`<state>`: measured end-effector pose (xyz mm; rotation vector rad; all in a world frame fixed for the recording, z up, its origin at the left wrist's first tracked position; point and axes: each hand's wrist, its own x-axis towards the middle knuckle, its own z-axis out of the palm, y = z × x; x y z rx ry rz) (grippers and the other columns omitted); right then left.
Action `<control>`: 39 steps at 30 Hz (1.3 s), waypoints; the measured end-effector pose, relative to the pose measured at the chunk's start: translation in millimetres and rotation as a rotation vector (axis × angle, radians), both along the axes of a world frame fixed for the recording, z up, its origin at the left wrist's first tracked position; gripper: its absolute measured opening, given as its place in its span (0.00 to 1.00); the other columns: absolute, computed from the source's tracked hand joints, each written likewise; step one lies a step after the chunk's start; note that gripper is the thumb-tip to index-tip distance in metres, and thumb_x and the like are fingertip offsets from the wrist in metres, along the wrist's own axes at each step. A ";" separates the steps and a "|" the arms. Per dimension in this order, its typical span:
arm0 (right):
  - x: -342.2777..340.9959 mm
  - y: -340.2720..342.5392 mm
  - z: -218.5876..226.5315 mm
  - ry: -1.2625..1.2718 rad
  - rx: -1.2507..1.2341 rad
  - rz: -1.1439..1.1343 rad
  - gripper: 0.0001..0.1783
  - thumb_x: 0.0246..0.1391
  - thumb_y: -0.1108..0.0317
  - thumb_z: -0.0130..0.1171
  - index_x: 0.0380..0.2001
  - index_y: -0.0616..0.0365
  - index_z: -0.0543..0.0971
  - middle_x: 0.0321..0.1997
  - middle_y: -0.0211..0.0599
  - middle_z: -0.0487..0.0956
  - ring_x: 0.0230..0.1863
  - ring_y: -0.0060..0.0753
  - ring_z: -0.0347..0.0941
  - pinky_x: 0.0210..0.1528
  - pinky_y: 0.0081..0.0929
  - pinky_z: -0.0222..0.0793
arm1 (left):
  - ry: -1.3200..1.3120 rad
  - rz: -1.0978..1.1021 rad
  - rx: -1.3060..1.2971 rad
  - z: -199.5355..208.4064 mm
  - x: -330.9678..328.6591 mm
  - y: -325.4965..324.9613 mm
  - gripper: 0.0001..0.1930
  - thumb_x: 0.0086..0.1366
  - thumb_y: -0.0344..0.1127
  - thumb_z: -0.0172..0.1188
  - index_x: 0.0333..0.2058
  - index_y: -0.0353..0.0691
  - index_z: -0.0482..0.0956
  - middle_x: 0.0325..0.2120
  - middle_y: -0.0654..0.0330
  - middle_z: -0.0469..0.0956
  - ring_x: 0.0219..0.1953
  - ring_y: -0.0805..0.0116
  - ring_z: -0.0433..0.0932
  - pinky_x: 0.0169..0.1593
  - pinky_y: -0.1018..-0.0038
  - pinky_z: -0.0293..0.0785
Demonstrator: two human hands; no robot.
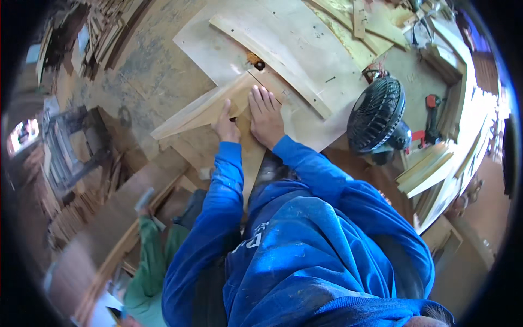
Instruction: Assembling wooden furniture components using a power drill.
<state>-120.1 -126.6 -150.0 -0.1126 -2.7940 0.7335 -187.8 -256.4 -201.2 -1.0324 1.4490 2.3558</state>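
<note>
Woodworking workshop, stacked planks point(111, 27), bundled wooden strips point(427, 169), red-and-black power tool point(432, 119)

The head-worn fisheye looks steeply down, close above the blue-shirted torso point(310, 234), toward the hands point(266, 118).

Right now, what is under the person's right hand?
A flat wooden piece shows beside the right hand; whatever lies directly beneath the palm is covered.

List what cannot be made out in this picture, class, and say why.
All in the head view:
Underside of the left hand: turned away, so any grip is unclear.
Wooden board: whether it continues under the right hand is hidden by that hand.
Co-worker in green: partly behind the person's blue left sleeve.
Pale object at the co-worker's hand: blurred, too small.
</note>
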 end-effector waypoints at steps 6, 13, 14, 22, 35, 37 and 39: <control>37.4 29.0 -18.3 -0.046 0.011 0.010 0.33 0.59 0.67 0.50 0.67 0.69 0.67 0.75 0.55 0.64 0.77 0.55 0.56 0.79 0.50 0.46 | 0.072 0.192 -0.126 13.3 43.8 45.8 0.31 0.54 0.19 0.75 0.58 0.27 0.75 0.53 0.51 0.80 0.52 0.61 0.80 0.58 0.66 0.79; 36.0 32.3 -29.7 -0.040 0.065 0.033 0.34 0.60 0.66 0.50 0.69 0.69 0.65 0.76 0.56 0.62 0.78 0.54 0.55 0.79 0.49 0.45 | 0.117 0.197 -0.119 3.4 46.7 50.6 0.32 0.53 0.20 0.77 0.57 0.28 0.76 0.53 0.52 0.80 0.52 0.61 0.80 0.60 0.66 0.76; 33.4 33.9 -30.0 -0.037 0.064 0.039 0.34 0.60 0.66 0.50 0.69 0.69 0.65 0.76 0.56 0.62 0.78 0.54 0.55 0.79 0.49 0.45 | 0.119 0.203 -0.121 4.4 45.4 52.5 0.32 0.53 0.20 0.77 0.57 0.28 0.76 0.53 0.52 0.80 0.52 0.61 0.80 0.60 0.66 0.76; 18.1 38.6 -23.6 -0.072 0.102 0.052 0.36 0.59 0.66 0.48 0.70 0.70 0.63 0.77 0.57 0.60 0.79 0.54 0.52 0.80 0.50 0.43 | 0.174 0.195 -0.157 -6.3 33.2 57.3 0.30 0.55 0.17 0.74 0.57 0.30 0.75 0.52 0.53 0.80 0.50 0.59 0.82 0.55 0.64 0.83; 7.7 34.8 -29.1 -0.070 0.114 0.048 0.37 0.56 0.67 0.51 0.70 0.71 0.63 0.77 0.57 0.60 0.80 0.55 0.50 0.81 0.49 0.41 | 0.180 0.207 -0.144 -15.3 24.2 54.1 0.27 0.57 0.16 0.72 0.55 0.29 0.75 0.50 0.50 0.81 0.50 0.58 0.83 0.54 0.63 0.84; 6.4 33.7 -28.7 -0.048 0.110 0.049 0.35 0.59 0.67 0.47 0.68 0.73 0.64 0.76 0.59 0.61 0.79 0.55 0.53 0.81 0.48 0.42 | 0.196 0.223 -0.151 -15.5 22.6 53.4 0.28 0.56 0.17 0.73 0.55 0.27 0.75 0.50 0.50 0.81 0.50 0.58 0.82 0.55 0.64 0.83; 3.5 35.7 -28.9 -0.048 0.117 0.046 0.35 0.59 0.67 0.47 0.68 0.73 0.65 0.76 0.59 0.61 0.79 0.55 0.54 0.80 0.48 0.43 | 0.190 0.223 -0.171 -12.1 20.8 56.5 0.28 0.55 0.17 0.74 0.55 0.27 0.75 0.50 0.49 0.80 0.50 0.58 0.82 0.55 0.64 0.83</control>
